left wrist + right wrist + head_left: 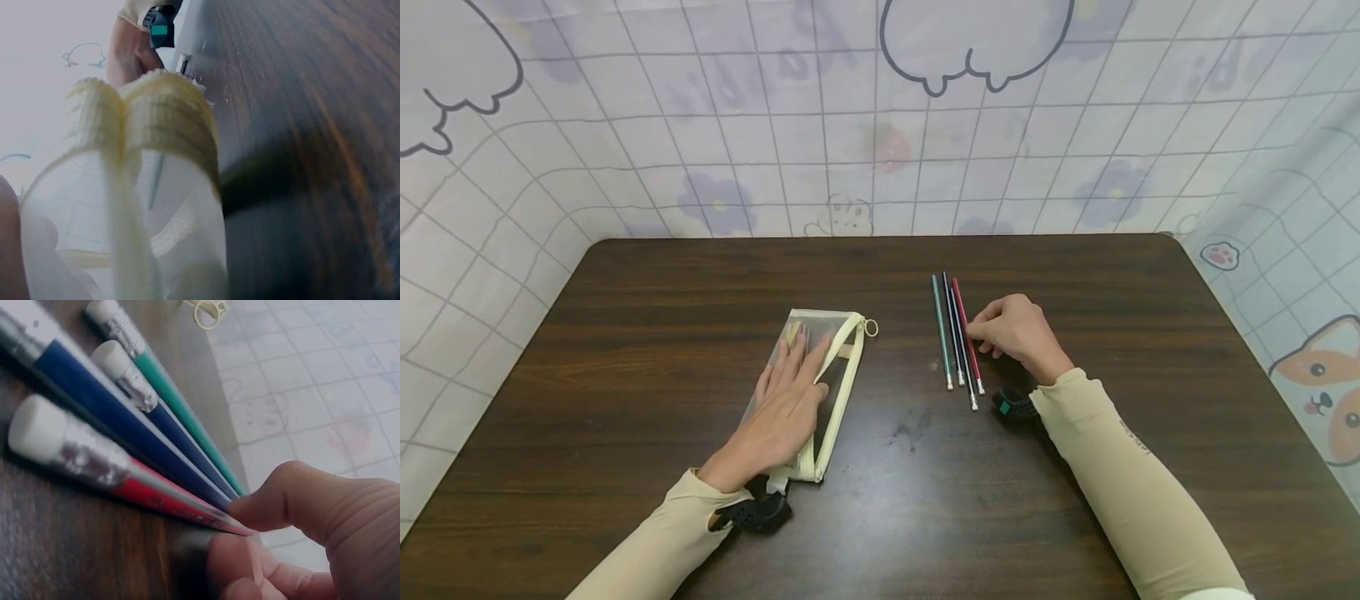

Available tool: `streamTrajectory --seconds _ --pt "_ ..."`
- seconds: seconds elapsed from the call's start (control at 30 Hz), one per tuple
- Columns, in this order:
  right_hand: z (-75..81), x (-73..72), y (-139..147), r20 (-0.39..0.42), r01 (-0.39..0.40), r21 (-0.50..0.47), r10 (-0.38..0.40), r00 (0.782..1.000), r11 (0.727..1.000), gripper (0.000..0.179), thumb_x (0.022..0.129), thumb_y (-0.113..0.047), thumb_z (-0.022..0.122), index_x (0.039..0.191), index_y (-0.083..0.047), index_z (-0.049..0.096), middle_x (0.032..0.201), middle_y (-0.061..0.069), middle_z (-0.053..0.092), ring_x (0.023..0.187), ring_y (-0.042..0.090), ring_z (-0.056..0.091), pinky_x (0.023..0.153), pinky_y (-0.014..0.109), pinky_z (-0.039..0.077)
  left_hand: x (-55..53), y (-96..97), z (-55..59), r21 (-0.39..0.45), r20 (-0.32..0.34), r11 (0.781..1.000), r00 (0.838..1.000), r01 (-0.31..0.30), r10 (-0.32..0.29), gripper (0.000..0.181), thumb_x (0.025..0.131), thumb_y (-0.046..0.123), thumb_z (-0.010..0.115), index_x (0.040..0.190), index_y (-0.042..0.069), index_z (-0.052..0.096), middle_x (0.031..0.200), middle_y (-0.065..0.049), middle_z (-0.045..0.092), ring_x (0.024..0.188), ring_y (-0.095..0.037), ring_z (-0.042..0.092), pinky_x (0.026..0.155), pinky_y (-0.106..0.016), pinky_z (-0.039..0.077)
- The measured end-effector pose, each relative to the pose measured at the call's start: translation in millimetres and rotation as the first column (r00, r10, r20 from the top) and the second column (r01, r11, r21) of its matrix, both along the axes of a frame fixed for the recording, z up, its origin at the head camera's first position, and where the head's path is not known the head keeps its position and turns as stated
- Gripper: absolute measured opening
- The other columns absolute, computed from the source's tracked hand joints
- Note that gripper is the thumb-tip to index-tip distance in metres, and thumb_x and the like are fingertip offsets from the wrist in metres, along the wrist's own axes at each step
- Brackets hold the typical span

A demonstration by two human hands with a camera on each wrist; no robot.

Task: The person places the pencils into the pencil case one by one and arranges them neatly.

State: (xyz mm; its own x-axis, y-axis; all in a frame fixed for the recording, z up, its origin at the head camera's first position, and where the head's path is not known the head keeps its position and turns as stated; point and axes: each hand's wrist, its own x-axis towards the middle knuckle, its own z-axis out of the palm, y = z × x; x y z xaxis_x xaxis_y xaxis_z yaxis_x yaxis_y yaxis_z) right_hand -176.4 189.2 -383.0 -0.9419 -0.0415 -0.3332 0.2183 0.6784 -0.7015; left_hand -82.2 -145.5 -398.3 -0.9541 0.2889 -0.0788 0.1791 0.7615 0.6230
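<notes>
A clear zip pencil pouch (840, 404) with pale yellow edging lies on the table, its zipper side parted. My left hand (786, 408) rests on it with fingers extended. In the left wrist view the pouch's yellow zipper edges (169, 119) stand close to the camera. To the right lie a green pencil (942, 333), two dark blue pencils (966, 367) and a red pencil (973, 358), side by side with eraser ends toward me. My right hand (1015, 329) pinches the red pencil between thumb and finger; the right wrist view shows its white eraser (39, 428) close up.
The dark wooden table (662, 333) meets a white gridded cloth (775, 150) at the back and sides. A ring pull (871, 327) hangs off the pouch's far corner. Black bands with cameras (1013, 406) sit at both wrists.
</notes>
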Motion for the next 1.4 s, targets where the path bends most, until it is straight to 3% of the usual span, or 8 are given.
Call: streamTrajectory --seconds 0.4,0.57,0.77,1.0,1.4 --pt "4.3 0.5 -6 -0.031 -0.011 0.115 0.015 0.999 0.993 0.019 0.089 -0.027 0.079 0.094 -0.008 0.078 0.075 0.004 0.076 0.066 0.017 0.069 0.064 0.029 0.057 -0.3 0.5 -0.1 0.003 -0.005 1.000 1.000 0.000 0.000 0.062 0.109 0.021 0.030 0.168 0.025 0.013 0.177 -0.012 -0.002 0.164 -0.039 -0.010 0.123 -0.072 0.000" --pt "3.3 0.7 -4 -0.024 -0.021 0.092 0.024 0.999 0.996 0.018 0.089 -0.024 0.078 0.095 -0.007 0.078 0.075 0.004 0.076 0.067 0.015 0.070 0.066 0.028 0.057 0.6 0.0 -1.2 0.004 -0.003 1.000 1.000 -0.004 0.004 0.062 0.109 0.021 0.030 0.168 0.026 0.014 0.177 -0.011 -0.002 0.164 -0.039 -0.010 0.123 -0.072 0.000" --pt "-3.1 -2.8 6 -0.001 -0.034 -0.075 0.034 0.999 0.997 0.023 0.094 -0.017 0.071 0.106 0.001 0.076 0.091 0.011 0.077 0.072 0.016 0.071 0.071 0.029 0.061 1.1 -0.7 -2.2 0.005 -0.002 1.000 1.000 -0.002 0.002 0.062 0.109 0.021 0.030 0.168 0.026 0.014 0.177 -0.011 -0.002 0.164 -0.039 -0.010 0.123 -0.072 0.000" --pt "-5.4 -4.2 14 0.046 -0.005 -0.269 0.018 0.999 0.963 0.029 0.098 -0.014 0.067 0.117 0.007 0.073 0.112 0.017 0.074 0.077 0.016 0.070 0.077 0.029 0.063 0.9 -0.6 -2.3 0.007 -0.002 1.000 1.000 -0.002 0.003 0.061 0.109 0.021 0.030 0.168 0.025 0.015 0.177 -0.011 -0.002 0.164 -0.039 -0.009 0.123 -0.072 0.000" --pt "0.6 -1.9 1 0.097 0.022 -0.511 0.032 0.995 0.859 0.039 0.099 -0.011 0.064 0.132 0.010 0.060 0.106 0.011 0.069 0.082 0.013 0.069 0.080 0.028 0.063 -0.2 0.2 0.2 -0.008 0.001 1.000 1.000 -0.002 0.002 0.062 0.108 0.021 0.029 0.168 0.024 0.014 0.177 -0.009 -0.004 0.163 -0.040 -0.009 0.123 -0.073 0.001"
